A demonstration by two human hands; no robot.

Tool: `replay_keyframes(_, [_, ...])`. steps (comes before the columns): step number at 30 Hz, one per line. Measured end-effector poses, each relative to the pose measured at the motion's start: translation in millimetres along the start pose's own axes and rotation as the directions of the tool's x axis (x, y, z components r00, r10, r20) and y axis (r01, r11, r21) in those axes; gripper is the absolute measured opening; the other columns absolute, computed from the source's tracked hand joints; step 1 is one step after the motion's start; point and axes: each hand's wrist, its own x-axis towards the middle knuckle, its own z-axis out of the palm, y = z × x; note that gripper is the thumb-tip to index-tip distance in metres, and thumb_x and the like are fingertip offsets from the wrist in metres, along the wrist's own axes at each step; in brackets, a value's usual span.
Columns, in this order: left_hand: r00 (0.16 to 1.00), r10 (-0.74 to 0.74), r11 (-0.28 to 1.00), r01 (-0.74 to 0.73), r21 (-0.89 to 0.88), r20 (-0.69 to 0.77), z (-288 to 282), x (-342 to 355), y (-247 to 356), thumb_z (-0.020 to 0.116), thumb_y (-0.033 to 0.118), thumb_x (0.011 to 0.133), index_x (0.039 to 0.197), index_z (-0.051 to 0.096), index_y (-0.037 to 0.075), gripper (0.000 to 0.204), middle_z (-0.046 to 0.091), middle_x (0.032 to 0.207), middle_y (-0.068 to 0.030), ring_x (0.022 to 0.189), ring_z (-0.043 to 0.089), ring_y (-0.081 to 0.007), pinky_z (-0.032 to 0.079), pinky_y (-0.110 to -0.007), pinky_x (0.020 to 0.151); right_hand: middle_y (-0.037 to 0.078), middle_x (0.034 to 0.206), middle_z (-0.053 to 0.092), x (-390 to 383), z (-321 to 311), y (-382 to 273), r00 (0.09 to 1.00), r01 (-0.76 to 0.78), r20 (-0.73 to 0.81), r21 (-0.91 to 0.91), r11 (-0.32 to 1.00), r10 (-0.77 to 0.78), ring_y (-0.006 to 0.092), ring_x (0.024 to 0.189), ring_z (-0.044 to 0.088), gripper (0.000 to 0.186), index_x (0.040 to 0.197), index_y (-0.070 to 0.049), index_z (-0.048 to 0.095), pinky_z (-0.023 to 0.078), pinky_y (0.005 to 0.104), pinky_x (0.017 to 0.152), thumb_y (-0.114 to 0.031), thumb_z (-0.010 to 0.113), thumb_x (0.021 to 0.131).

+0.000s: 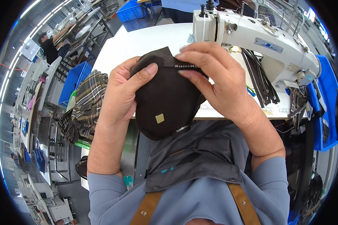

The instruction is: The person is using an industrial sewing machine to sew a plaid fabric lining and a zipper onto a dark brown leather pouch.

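Note:
A dark brown fabric piece [165, 97] hangs between my hands above the front edge of the white sewing table [142, 41]. My left hand [125, 84] grips its upper left edge, with the thumb lying on top of the cloth. At the upper right, my right hand [219, 75] pinches the edge around a zipper [187, 66] whose metal teeth show between thumb and fingers. A small yellowish square sticker [160, 118] is on the lower part of the cloth. Whatever lies behind the cloth is hidden.
A white sewing machine [251, 33] stands at the back right, with several dark zippers [261, 78] lying by it. Plaid fabric [90, 93] is piled at the left. A blue bin [328, 108] stands at the right. Another person [49, 47] sits far off to the left.

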Motion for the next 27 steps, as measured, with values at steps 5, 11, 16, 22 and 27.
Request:
replay_keyframes(5, [0.999,0.046,0.999,-0.046,0.029,-0.012,10,-5,-15,0.071,0.009,0.086,0.108,0.064,-0.002,0.026,0.070,0.096,-0.0085,0.084,0.066,-0.0116,0.054,-0.025,0.077,0.008,0.084,0.063,-6,1,4,0.982,0.188,0.027,-0.263,0.946,-0.187,0.0248,0.070,0.065,0.020,0.092,-0.004,0.065,0.053,0.0326,0.058,-0.005,0.072,0.074])
replay_keyframes(11, [0.997,0.079,0.931,-0.068,0.359,-0.015,23,-2,-21,0.080,0.006,0.076,0.097,0.068,-0.001,0.026,0.070,0.088,-0.0039,0.078,0.064,-0.0096,0.050,-0.022,0.074,0.008,0.076,0.063,-15,-4,2,0.998,-0.052,0.035,-0.040,0.998,0.053,0.0212,0.065,0.064,0.013,0.090,-0.002,0.066,0.051,0.0328,0.056,-0.006,0.070,0.079])
replay_keyframes(16, [0.879,0.476,0.633,-0.374,0.678,0.040,33,-7,-40,0.080,0.003,0.072,0.090,0.072,0.004,0.019,0.063,0.069,-0.0013,0.060,0.057,-0.0103,0.045,-0.024,0.057,0.001,0.077,0.063,-18,-7,-2,0.857,-0.513,0.137,0.319,0.797,0.496,0.0081,0.067,0.057,0.011,0.090,0.000,0.066,0.045,0.0238,0.060,-0.011,0.066,0.088])
replay_keyframes(22, [0.627,0.599,-0.077,-0.574,0.815,0.498,24,-10,-41,0.079,0.006,0.069,0.093,0.073,0.008,0.025,0.053,0.059,-0.0055,0.051,0.053,-0.0200,0.040,-0.029,0.047,-0.003,0.082,0.061,-24,-14,4,0.674,-0.738,0.429,0.357,0.573,0.602,0.0020,0.073,0.051,0.014,0.093,-0.002,0.067,0.040,0.0189,0.063,-0.016,0.066,0.092])
replay_keyframes(27, [0.955,0.292,0.743,-0.261,0.616,0.052,22,-8,-38,0.075,0.012,0.083,0.092,0.070,0.000,0.016,0.071,0.079,-0.0054,0.072,0.065,-0.0093,0.051,-0.022,0.065,0.007,0.078,0.066,-24,-17,7,0.808,-0.567,0.345,0.234,0.790,0.478,0.0165,0.066,0.059,0.013,0.092,-0.002,0.070,0.048,0.0292,0.061,-0.014,0.068,0.087])
